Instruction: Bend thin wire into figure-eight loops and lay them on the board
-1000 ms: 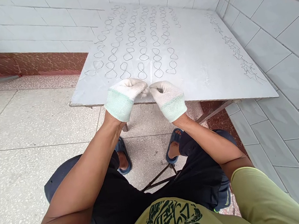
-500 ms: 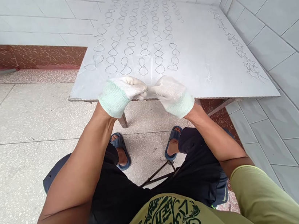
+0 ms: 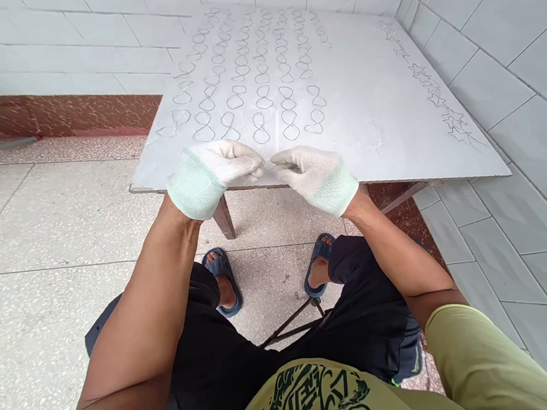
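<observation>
White-gloved left hand [image 3: 219, 172] and right hand [image 3: 317, 175] pinch thin, pale wire [image 3: 267, 165] at a flat white tabletop's [image 3: 368, 85] near edge.

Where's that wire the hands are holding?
Just above the middle of the head view, the wire spans the gap between the left hand and right hand, by the near edge of the table.

A thin, fine wire [image 3: 267, 165] spans the small gap between the fingertips of the left hand [image 3: 223, 166] and the right hand [image 3: 313, 173], pinched at both sides. The bare stretch in the gap bends slightly, and a slender strand slants down leftward beneath the left fingertips. It sits by the near edge of the worktop [image 3: 365, 99]; fingers hide its full shape.
</observation>
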Available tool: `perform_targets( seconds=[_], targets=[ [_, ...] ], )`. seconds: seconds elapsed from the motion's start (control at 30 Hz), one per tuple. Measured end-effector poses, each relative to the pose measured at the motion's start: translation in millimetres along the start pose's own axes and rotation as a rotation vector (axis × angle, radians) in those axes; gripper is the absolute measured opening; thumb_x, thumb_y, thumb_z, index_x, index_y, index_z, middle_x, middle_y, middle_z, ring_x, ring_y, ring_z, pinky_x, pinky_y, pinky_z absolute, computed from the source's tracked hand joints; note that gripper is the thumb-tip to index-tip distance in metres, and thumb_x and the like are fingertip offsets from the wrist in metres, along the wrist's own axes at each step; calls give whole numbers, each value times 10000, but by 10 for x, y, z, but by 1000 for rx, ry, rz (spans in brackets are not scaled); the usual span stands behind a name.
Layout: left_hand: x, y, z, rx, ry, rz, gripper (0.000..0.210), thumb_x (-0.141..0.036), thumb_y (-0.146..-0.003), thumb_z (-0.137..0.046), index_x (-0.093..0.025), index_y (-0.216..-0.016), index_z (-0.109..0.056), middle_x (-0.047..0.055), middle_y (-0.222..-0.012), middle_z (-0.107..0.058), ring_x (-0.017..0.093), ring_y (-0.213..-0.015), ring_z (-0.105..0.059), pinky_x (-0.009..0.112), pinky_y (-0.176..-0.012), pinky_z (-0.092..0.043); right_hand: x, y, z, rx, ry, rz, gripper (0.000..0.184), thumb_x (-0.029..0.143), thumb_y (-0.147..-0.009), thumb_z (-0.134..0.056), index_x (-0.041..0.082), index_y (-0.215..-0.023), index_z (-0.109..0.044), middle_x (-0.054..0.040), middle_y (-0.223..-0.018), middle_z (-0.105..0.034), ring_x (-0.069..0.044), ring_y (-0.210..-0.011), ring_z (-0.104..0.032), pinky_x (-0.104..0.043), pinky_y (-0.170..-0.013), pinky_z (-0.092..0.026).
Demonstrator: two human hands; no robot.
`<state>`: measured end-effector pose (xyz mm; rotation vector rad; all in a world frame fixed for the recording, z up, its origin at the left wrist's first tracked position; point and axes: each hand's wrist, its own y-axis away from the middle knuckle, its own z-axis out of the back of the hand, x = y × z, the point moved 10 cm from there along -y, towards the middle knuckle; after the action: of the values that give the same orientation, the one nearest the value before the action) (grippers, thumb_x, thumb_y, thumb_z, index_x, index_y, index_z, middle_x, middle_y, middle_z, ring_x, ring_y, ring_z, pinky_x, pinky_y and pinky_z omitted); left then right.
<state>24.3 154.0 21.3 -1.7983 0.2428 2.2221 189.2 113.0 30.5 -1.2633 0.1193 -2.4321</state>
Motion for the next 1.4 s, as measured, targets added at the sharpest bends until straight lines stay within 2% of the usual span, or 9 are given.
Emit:
perform_targets(
  seconds=[0.2, 0.33, 0.53, 0.63, 0.77, 1.03, 1.23, 1.33, 1.4],
  targets=[
    [79, -56, 30, 9, -80, -61, 208, -416, -822, -807, -232, -724, -812, 71, -790, -803, 235, -797, -778, 343, -781, -612, -223, 35, -50, -27, -223, -192, 375, 467, -1092, -675, 244, -818, -800, -26, -880, -834, -194, -848, -729, -364, -879, -579],
    [20, -66, 15, -6, -133, -72, 219, -415, -810, -784, -242, -674, -788, 70, -758, -790, 234, -770, -751, 349, -772, -598, -218, 22, -40, -51, -286, -230, 234, 367, -1072, -699, 233, -942, -841, -13, -833, -817, -184, -816, -727, -348, -842, -598],
    [7, -47, -26, -6, -108, -26, 222, -399, -811, -773, -235, -661, -773, 62, -706, -763, 230, -742, -739, 346, -757, -607, -81, -39, -34, -10, 2, 36, 342, 321, -1136, -576, 304, -1200, -912, -20, -1130, -872, -256, -1120, -766, -408, -1030, -585],
    [64, -39, -49, 13, -79, 20, 194, -368, -808, -796, -227, -675, -780, 59, -698, -752, 223, -715, -735, 358, -756, -617, -32, -23, -66, 49, 247, 172, 408, 282, -1154, -517, 301, -1248, -913, -45, -1058, -843, -261, -1069, -739, -400, -1011, -537],
    [148, -54, -83, 64, -79, 34, 187, -350, -816, -822, -225, -680, -789, 60, -686, -741, 213, -676, -711, 372, -755, -617, 26, 4, -33, 57, 487, 228, 380, 238, -1120, -543, 260, -1126, -922, -65, -884, -731, -260, -952, -674, -413, -942, -485],
    [269, -5, -170, 195, -184, 90, 170, -283, -894, -843, -166, -780, -799, 43, -750, -772, 216, -769, -691, 399, -886, -625, 196, 82, -133, 288, 497, 314, 360, 144, -1059, -559, 255, -841, -823, -21, -770, -634, -225, -808, -595, -408, -867, -465],
    [150, -62, -107, 160, -143, 47, 186, -318, -846, -786, -185, -716, -790, 54, -681, -733, 196, -667, -677, 337, -721, -590, 157, 69, 168, 77, 421, 282, 254, 230, -1092, -616, 207, -1090, -868, -77, -1134, -842, -268, -1089, -755, -427, -1039, -568],
    [24, -21, -52, 97, -98, 13, 134, -315, -784, -783, -201, -715, -801, 48, -694, -742, 197, -683, -688, 302, -659, -566, 245, 82, 241, -48, 425, 431, 322, 198, -1061, -627, 202, -1278, -864, -92, -1542, -784, -325, -1435, -703, -505, -1267, -513],
    [-44, 21, -7, 41, -106, -8, 126, -313, -784, -783, -207, -720, -810, 51, -722, -757, 204, -699, -693, 301, -649, -570, 254, 65, 241, -115, 462, 484, 322, 191, -1063, -620, 203, -1263, -873, -95, -1604, -753, -335, -1481, -683, -524, -1290, -504]
  ],
)
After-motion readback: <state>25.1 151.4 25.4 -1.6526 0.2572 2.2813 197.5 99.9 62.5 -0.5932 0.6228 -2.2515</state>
